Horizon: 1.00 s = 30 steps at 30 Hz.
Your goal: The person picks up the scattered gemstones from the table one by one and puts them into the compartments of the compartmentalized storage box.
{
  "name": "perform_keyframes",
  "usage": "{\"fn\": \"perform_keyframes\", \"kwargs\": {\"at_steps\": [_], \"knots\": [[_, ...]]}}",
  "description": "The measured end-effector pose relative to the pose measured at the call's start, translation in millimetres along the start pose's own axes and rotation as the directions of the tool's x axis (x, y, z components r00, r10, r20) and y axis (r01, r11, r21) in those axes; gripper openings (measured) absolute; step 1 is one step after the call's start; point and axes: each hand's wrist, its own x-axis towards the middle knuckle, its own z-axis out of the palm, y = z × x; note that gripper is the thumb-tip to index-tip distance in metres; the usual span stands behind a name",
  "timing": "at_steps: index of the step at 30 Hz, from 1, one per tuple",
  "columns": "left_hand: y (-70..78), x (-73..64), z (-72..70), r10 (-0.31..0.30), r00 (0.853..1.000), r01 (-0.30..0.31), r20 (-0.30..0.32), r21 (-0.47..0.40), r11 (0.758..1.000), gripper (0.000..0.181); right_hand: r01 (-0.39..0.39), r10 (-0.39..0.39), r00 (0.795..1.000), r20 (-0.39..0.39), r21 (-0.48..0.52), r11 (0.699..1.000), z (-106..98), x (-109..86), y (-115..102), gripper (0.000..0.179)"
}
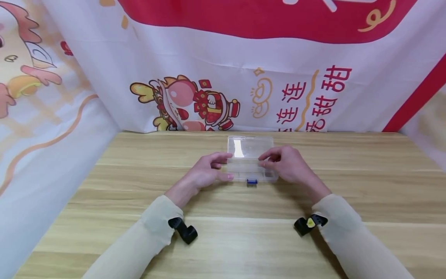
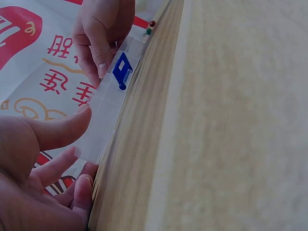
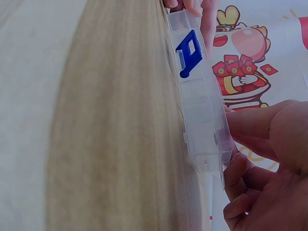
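Note:
A clear plastic compartment box (image 1: 240,177) with a blue latch (image 1: 252,181) lies on the table, its clear lid (image 1: 254,145) folded open toward the back. At its left end my left hand (image 1: 205,170) holds the box, thumb at the front corner and index finger near the hinge side. My right hand (image 1: 290,164) reaches over the right end, thumb and index fingertips close together above the compartments. In the right wrist view, the right thumb passes behind the box wall and the other fingers curl by its end; I cannot tell whether they pinch anything.
The box stands near the back of a wood-grain table (image 1: 223,240), close to a printed cloth (image 1: 202,58) hanging behind it. Small red and green beads (image 2: 150,27) show on the table beyond the box's right end. Black camera mounts (image 1: 186,232) sit at both wrists.

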Motion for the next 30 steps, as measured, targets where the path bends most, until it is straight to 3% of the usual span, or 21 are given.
{"fn": "perform_keyframes", "kwargs": {"at_steps": [30], "knots": [[0.5, 1.2, 0.3, 0.006, 1.0, -0.006, 0.017, -0.007, 1.0, 0.067, -0.012, 0.012, 1.0, 0.015, 0.004, 1.0, -0.3, 1.5, 1.2, 0.02]]}}
